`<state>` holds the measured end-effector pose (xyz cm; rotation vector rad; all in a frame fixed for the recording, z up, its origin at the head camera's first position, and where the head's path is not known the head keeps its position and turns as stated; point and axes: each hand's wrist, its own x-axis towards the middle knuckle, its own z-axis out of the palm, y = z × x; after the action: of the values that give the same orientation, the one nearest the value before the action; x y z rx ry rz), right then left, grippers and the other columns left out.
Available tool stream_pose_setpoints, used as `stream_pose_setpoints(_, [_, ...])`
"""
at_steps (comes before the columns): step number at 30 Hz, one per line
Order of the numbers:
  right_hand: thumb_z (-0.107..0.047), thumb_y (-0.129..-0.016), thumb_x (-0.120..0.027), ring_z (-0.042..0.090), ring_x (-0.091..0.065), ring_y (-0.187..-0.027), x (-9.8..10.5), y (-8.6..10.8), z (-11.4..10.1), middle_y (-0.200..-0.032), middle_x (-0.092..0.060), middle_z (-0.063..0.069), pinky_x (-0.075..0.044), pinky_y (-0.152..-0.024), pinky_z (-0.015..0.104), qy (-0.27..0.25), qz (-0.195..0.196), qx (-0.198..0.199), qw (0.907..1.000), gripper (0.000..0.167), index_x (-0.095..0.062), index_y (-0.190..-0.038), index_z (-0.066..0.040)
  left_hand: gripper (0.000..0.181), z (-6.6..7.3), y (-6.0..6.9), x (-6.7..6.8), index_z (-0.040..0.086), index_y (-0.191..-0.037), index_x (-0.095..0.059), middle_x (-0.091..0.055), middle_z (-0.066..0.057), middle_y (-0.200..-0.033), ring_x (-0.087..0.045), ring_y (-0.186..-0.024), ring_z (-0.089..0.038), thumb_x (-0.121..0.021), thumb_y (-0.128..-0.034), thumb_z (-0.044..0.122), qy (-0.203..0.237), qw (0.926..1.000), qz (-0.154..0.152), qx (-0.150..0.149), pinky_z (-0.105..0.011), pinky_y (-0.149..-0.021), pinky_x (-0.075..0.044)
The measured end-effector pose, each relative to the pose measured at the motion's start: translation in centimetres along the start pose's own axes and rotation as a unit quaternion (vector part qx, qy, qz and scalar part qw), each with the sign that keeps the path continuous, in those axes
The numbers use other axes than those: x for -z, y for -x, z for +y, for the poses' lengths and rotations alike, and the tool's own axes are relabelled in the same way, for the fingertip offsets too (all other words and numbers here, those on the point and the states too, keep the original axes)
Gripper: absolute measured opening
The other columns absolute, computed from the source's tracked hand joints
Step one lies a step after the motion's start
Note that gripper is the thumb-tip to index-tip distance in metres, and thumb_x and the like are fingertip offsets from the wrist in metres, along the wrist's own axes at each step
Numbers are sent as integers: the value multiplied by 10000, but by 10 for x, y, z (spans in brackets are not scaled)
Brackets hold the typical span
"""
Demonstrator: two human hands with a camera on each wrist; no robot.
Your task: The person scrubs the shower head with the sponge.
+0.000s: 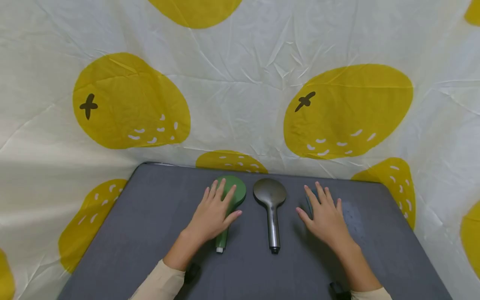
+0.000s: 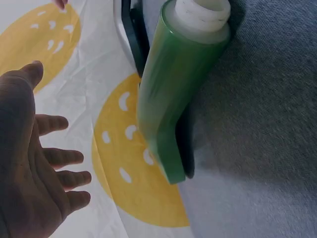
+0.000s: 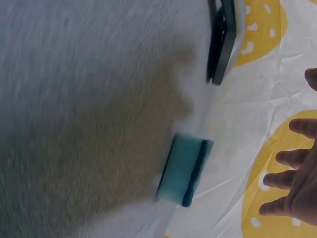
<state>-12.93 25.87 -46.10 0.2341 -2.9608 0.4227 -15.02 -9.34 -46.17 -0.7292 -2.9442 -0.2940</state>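
A green shower head (image 1: 237,192) with a white threaded end lies on the grey table; my left hand (image 1: 213,212) hovers over it with fingers spread, hiding part of it. In the left wrist view its green handle (image 2: 173,84) is beside my left hand (image 2: 29,163), apart from it. To the right of it lies a grey metallic shower head (image 1: 273,212), untouched. My right hand (image 1: 328,218), fingers spread, is above a blue item (image 1: 309,204) that it mostly hides. The right wrist view shows this as a teal block (image 3: 183,169), apart from my right hand (image 3: 297,173).
The grey table (image 1: 240,275) reaches back to a white cloth (image 1: 240,104) printed with yellow fruit shapes, which hangs behind and at both sides. A dark device is strapped under each wrist.
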Motion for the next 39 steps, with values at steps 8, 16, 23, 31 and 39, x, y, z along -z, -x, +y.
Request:
stream_pose_setpoints(8, [-462, -993, -659, 577, -279, -1470, 2, -4, 17, -1650, -266, 294, -206, -1065, 868, 63, -71, 39, 9999, 751, -387, -1588, -93, 730, 9, -11, -4, 137, -1622, -335, -264, -208, -1682, -231, -1563, -421, -450, -1060, 588, 136, 9984, -121, -528, -560, -1254, -285])
stream_pose_setpoints(16, [-404, -953, -721, 605, -434, -1330, 4, -7, 29, -1577, -373, 317, -347, -1026, 806, 202, 377, 308, 9986, 718, -470, -1527, -53, 705, 23, -21, -10, 112, -1583, -405, -438, -170, -1594, -439, -1472, -346, -514, -1048, 557, 711, 9949, -168, -691, -490, -1155, -455])
stream_pose_setpoints(23, [-412, -955, -716, 626, -478, -1250, 5, -12, 39, -1544, -385, 331, -430, -923, 788, 271, 248, 325, 9988, 728, -456, -1526, -42, 707, 32, -30, -18, 109, -1579, -404, -482, -124, -1563, -495, -1430, -293, -492, -1050, 570, 1331, 9868, -676, -631, -465, -1137, -475])
stream_pose_setpoints(31, [-421, -971, -698, 645, -462, -1246, 5, -16, 48, -1539, -356, 363, -440, -921, 773, 239, -145, 253, 9993, 754, -425, -1535, -2, 738, 43, -42, -28, 38, -1536, -451, -527, -175, -1520, -540, -1383, -319, -566, -1025, 559, 2155, 9695, -1142, -245, -469, -1092, -506])
stream_pose_setpoints(39, [-485, -998, -643, 652, -408, -1285, 8, -21, 57, -1549, -326, 365, -413, -955, 779, 192, -579, 87, 9981, 796, -365, -1566, -1, 680, 52, -51, -42, -19, -1433, -561, -752, -90, -1023, -713, -792, -172, -675, -991, 484, 3257, 9323, -1534, 342, -300, -708, -576])
